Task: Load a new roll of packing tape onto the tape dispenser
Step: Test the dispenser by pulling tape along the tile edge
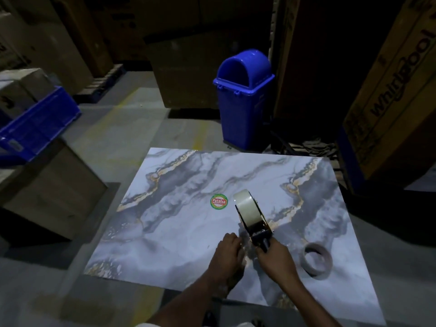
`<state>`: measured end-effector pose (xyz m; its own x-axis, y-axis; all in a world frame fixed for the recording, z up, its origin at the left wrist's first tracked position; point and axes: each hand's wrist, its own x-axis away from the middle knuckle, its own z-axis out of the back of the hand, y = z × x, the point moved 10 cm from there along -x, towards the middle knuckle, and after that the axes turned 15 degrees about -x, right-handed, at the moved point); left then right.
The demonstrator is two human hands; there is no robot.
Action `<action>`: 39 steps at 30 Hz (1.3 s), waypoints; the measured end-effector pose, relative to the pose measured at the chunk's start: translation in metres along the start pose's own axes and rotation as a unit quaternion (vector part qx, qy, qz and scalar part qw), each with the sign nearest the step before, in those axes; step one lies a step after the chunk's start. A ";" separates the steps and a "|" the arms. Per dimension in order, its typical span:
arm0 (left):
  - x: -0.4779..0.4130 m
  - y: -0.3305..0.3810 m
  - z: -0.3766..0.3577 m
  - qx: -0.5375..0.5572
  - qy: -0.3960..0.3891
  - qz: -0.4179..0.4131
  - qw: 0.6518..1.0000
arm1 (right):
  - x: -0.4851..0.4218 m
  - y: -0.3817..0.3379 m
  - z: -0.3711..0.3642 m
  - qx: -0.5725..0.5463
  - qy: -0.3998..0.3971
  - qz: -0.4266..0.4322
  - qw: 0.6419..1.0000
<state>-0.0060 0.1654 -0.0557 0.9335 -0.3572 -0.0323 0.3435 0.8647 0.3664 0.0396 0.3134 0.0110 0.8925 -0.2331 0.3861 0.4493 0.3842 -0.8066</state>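
Observation:
A roll of pale packing tape (246,207) sits in the black tape dispenser (259,234), held just above a marble-patterned slab (179,232). My right hand (274,258) grips the dispenser's handle from below. My left hand (227,252) is closed at the dispenser's front edge beside the roll; whether it pinches the tape end is too dim to tell. An empty cardboard tape core (317,259) lies on the slab to the right of my right hand.
A blue swing-lid bin (243,95) stands beyond the slab. A blue crate (37,126) rests on cardboard boxes at left. Tall cartons (391,90) rise at right and behind. A round sticker (219,201) marks the slab's middle.

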 end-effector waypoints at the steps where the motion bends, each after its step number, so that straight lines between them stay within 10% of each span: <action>1: -0.001 -0.007 0.003 0.020 -0.002 0.028 0.999 | 0.001 0.001 -0.005 -0.003 0.009 0.000 1.000; 7: -0.011 -0.050 -0.003 0.229 -0.056 0.174 0.956 | 0.008 0.010 -0.037 -0.009 0.040 0.004 0.999; 12: -0.001 -0.062 -0.001 0.499 -0.050 0.289 0.815 | 0.009 0.015 -0.056 0.017 0.042 0.021 0.999; 23: 0.006 -0.093 -0.032 0.646 -0.085 0.503 0.568 | 0.014 0.019 -0.083 0.007 0.066 0.041 0.997; 34: -0.042 -0.117 0.019 0.720 -0.089 0.377 0.576 | -0.007 -0.020 -0.092 -0.021 0.107 0.130 0.986; 39: -0.059 -0.124 0.013 0.761 -0.115 0.389 0.505 | -0.043 -0.020 -0.094 -0.007 0.123 0.128 0.984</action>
<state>-0.1047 0.0740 -0.0873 0.6274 -0.3018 0.7178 -0.7603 -0.4366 0.4810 -0.0117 0.2314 -0.0312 0.9391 -0.3397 0.0511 0.2089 0.4466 -0.8700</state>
